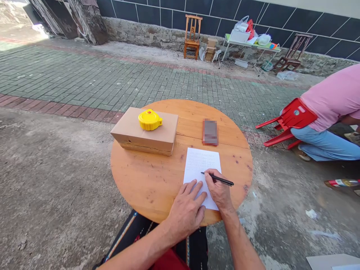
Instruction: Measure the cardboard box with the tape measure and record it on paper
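A white sheet of paper (203,159) lies on the round wooden table (157,187), with several rows of faint handwriting on its upper part. My right hand (218,190) grips a black pen (222,180), its tip at the written rows near the middle of the sheet. Flat on the paper's lower left rests my left hand (187,206), fingers spread and holding nothing. Beyond my hands, to the left, a brown cardboard box (144,140) carries a yellow round tape-measure-like case (149,120). A dark, blurred-out rectangular object with a reddish edge (210,132) lies above the paper.
To the right, a person in a pink top (332,93) sits on a red plastic chair (298,114). A bottle (343,183) lies on the ground. By the far wall stand a wooden chair (192,39), a cluttered folding table (257,44) and a darker chair (294,54).
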Tool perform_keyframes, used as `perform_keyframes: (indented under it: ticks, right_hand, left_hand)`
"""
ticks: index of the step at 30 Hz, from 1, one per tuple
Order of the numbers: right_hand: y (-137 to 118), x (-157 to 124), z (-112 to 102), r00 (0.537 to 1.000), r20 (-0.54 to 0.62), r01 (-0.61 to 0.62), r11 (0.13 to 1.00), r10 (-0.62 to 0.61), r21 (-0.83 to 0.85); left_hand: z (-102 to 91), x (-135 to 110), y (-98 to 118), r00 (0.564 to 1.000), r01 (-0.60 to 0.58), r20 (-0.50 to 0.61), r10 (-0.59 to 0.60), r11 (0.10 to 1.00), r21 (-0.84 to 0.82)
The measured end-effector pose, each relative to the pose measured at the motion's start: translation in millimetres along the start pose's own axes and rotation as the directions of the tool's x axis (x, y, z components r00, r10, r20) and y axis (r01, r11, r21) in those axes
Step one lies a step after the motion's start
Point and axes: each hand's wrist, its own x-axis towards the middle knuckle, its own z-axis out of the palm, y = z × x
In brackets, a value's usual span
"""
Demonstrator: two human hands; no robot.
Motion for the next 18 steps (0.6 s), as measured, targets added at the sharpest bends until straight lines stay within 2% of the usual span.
perform_keyframes:
  ticks: [6,18]
  right_hand:
    - [4.6,-1.2,1.2,0.997,-0.061,-0.037,0.999,0.039,0.038]
    - [2.2,-1.1,0.5,0.998,-0.048,-0.046,0.998,0.047,0.032]
  left_hand:
    - [-0.3,-0.1,0.0,1.000,-0.003,-0.011,0.003,1.000,0.000]
    - [0.7,-0.1,0.6,1.000,0.007,-0.002,-0.007,1.000,0.003]
